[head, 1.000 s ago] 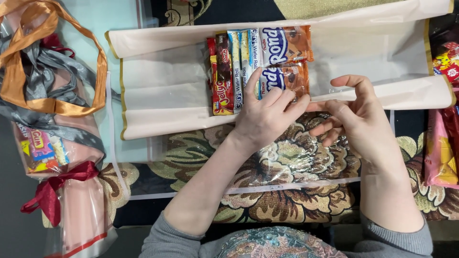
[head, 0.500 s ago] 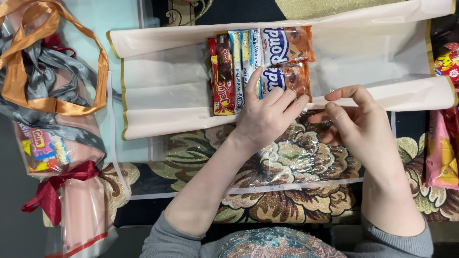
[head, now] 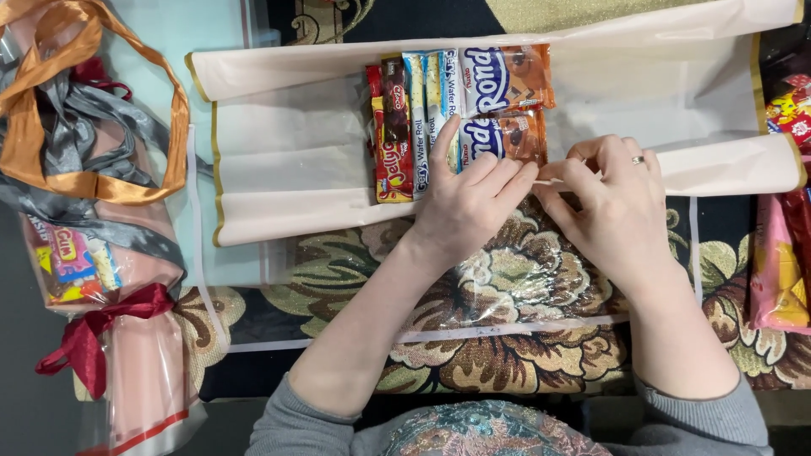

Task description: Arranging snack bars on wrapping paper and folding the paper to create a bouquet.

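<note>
Snack packets [head: 456,118] — cream wrapping paper [head: 287,169], floral cloth [head: 507,355]

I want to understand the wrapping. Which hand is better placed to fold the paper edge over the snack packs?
Probably the right hand: it already pinches the cream paper edge, while the left hand lies flat on the snack packs.

Both forearms reach forward, grey sleeves pushed up. Left hand [head: 467,203] lies palm down, fingers spread; right hand [head: 610,201] is curled, fingertips pinched together, nearly meeting the left's.
</note>
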